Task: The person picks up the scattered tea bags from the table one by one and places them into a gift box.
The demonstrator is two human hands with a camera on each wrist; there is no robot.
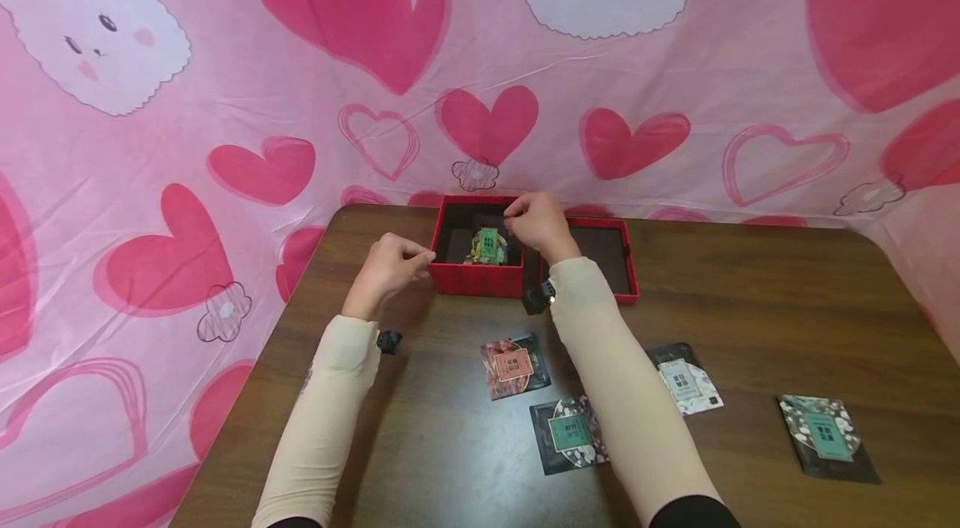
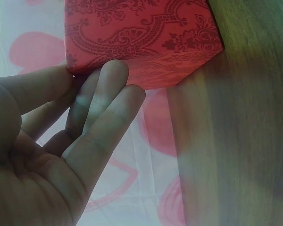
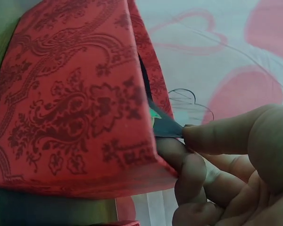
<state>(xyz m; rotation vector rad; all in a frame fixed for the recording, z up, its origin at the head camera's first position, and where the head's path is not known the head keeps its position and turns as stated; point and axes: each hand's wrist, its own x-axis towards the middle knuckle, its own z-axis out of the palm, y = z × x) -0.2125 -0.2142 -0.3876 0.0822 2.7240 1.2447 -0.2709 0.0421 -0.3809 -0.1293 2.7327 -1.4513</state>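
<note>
A red patterned box (image 1: 477,280), its top uncovered, stands near the table's back edge. Inside it shows a dark sachet with a green label (image 1: 489,246). My right hand (image 1: 542,224) is over the box's right side. Between thumb and forefinger it pinches the corner of a dark sachet (image 3: 168,128), with a bit of green showing beside the rim; the rest is hidden by the box wall. At the front left corner, my left hand (image 1: 386,270) holds the box (image 2: 141,33) with its thumb at the edge and its other fingers along the side.
The red lid (image 1: 626,261) lies to the right of the box, its dark inside facing up. Nearer me lie a sachet with an orange label (image 1: 513,365), one with a green label (image 1: 570,433), a white-labelled one (image 1: 681,380) and another green-labelled sachet (image 1: 827,435). A pink heart-print cloth (image 1: 487,128) hangs behind the table.
</note>
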